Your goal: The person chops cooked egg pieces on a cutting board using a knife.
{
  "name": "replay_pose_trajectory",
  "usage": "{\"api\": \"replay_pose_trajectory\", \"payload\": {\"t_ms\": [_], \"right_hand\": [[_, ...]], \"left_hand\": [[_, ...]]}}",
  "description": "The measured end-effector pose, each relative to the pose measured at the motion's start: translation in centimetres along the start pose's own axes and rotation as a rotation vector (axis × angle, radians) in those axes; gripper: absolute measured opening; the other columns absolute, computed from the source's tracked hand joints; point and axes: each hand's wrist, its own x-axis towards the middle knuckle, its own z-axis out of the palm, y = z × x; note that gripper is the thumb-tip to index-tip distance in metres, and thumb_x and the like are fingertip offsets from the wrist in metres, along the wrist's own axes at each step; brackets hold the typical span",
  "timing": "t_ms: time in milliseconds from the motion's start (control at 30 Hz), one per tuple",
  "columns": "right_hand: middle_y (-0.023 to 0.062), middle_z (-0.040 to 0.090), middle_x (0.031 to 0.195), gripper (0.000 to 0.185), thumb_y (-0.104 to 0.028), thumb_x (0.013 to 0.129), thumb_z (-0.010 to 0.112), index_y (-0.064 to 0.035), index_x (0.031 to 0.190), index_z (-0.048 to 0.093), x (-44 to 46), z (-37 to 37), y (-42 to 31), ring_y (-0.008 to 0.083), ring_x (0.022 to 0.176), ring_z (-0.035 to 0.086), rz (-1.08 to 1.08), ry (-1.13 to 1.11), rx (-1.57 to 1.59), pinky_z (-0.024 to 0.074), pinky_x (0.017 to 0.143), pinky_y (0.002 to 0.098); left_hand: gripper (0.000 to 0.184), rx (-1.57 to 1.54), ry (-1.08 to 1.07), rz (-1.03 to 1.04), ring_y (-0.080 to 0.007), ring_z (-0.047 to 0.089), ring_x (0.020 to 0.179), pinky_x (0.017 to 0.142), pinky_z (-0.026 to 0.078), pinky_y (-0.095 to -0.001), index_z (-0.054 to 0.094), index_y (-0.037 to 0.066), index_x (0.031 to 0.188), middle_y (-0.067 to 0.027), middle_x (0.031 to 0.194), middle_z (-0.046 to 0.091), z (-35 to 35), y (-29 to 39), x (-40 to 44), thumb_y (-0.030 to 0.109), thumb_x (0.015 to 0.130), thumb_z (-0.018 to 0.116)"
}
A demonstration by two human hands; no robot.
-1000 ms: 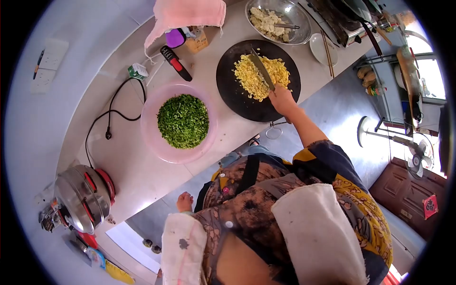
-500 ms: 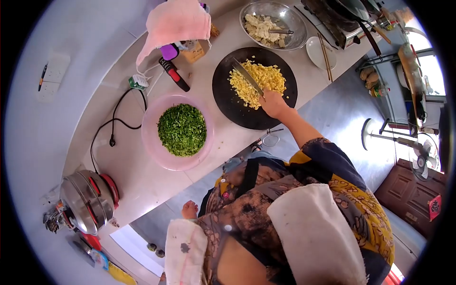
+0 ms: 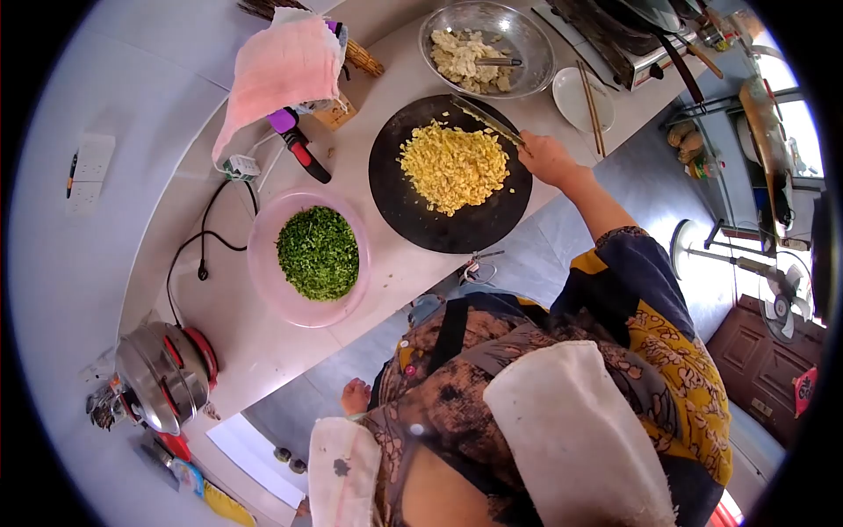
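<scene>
My right hand (image 3: 549,160) is closed around the handle of a kitchen knife (image 3: 488,120). The blade lies over the far right edge of a round black chopping board (image 3: 421,230), with yellow bits stuck to it. Left of the blade, a heap of finely chopped yellow food, which looks like egg (image 3: 454,169), is spread on the board. My left hand (image 3: 356,397) hangs low beside my body, away from the counter, its fingers loosely curled with nothing visible in them.
A pink bowl (image 3: 263,297) of chopped greens stands left of the board. Behind are a metal bowl (image 3: 537,54) with pale food and a white plate (image 3: 571,105) with chopsticks. A stove (image 3: 628,57) is at back right; a steel pot (image 3: 149,373) and black cord (image 3: 204,234) at left.
The knife has come out of the yellow heap and moved right to the board's far edge with my right hand. The heap looks more gathered. The camera view has shifted slightly.
</scene>
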Motion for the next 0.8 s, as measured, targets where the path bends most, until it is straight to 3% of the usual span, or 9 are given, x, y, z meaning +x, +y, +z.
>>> {"api": "replay_pose_trajectory", "payload": {"t_ms": [133, 267, 367, 433, 500, 600, 800], "right_hand": [[0.025, 0.059, 0.075, 0.021, -0.021, 0.085, 0.05, -0.0009, 0.089, 0.046, 1.2, 1.8, 1.2, 0.0444, 0.074, 0.056, -0.054, -0.012, -0.007, 0.043, 0.067, 0.0529], [0.0255, 0.058, 0.074, 0.022, -0.021, 0.085, 0.049, 0.0001, 0.089, 0.045, 1.3, 3.1, 0.5, 0.0446, 0.074, 0.056, -0.067, -0.047, 0.011, 0.0425, 0.067, 0.0537], [0.025, 0.06, 0.076, 0.025, -0.022, 0.084, 0.048, 0.0011, 0.091, 0.047, 0.9, 3.2, -0.4, 0.0442, 0.075, 0.058, -0.072, -0.125, 0.033, 0.0444, 0.068, 0.0532], [0.0249, 0.06, 0.075, 0.025, -0.022, 0.083, 0.048, 0.002, 0.09, 0.048, 0.7, 3.3, -0.5, 0.0435, 0.074, 0.058, -0.104, -0.123, 0.091, 0.0447, 0.067, 0.0518], [0.0251, 0.059, 0.074, 0.025, -0.022, 0.083, 0.049, 0.0025, 0.089, 0.049, 0.5, 3.1, -0.6, 0.043, 0.074, 0.058, -0.131, -0.131, 0.144, 0.0451, 0.066, 0.0508], [0.024, 0.058, 0.072, 0.025, -0.022, 0.084, 0.051, 0.0028, 0.084, 0.046, 0.0, 1.7, -1.4, 0.0422, 0.071, 0.057, -0.16, -0.157, 0.2, 0.0443, 0.062, 0.0469], [0.0246, 0.059, 0.073, 0.025, -0.021, 0.086, 0.049, 0.0038, 0.088, 0.047, -0.7, 2.3, -3.2, 0.0425, 0.071, 0.058, -0.186, -0.173, 0.17, 0.0448, 0.064, 0.0484]], "left_hand": [[0.021, -0.002, -0.008, 0.005, -0.0171, 0.061, 0.065, 0.051, 0.049, -0.0253, 0.057, 0.0, 0.104, -0.0079, 0.082, 0.062, 1.3, 0.2, -2.0, 0.009, 0.085, 0.058], [0.022, -0.024, 0.149, -0.026, -0.0179, 0.061, 0.071, 0.059, 0.052, -0.0264, 0.056, -0.001, 0.104, -0.0091, 0.087, 0.062, 5.3, 2.8, -5.3, 0.01, 0.086, 0.059], [0.023, -0.079, 0.101, -0.025, -0.0182, 0.061, 0.076, 0.065, 0.054, -0.0273, 0.056, -0.001, 0.106, -0.0096, 0.091, 0.061, 4.8, -0.2, -3.7, 0.01, 0.086, 0.059], [0.023, -0.305, -0.076, -0.07, -0.0182, 0.061, 0.077, 0.065, 0.053, -0.0274, 0.056, -0.001, 0.106, -0.0095, 0.092, 0.061, 2.9, -2.1, -1.8, 0.01, 0.086, 0.06], [0.023, -0.265, -0.058, -0.049, -0.0178, 0.06, 0.076, 0.063, 0.053, -0.0274, 0.056, -0.001, 0.106, -0.009, 0.091, 0.061, 2.5, -3.5, -1.6, 0.01, 0.086, 0.06], [0.022, 0.062, 0.144, 0.006, -0.0167, 0.061, 0.072, 0.06, 0.052, -0.027, 0.056, 0.0, 0.105, -0.0076, 0.088, 0.061, 6.5, 1.8, -5.5, 0.01, 0.085, 0.06], [0.022, 0.015, 0.156, -0.009, -0.0158, 0.061, 0.067, 0.054, 0.05, -0.0258, 0.057, 0.002, 0.104, -0.0059, 0.082, 0.062, 6.6, 0.8, -5.6, 0.012, 0.085, 0.061]]}}
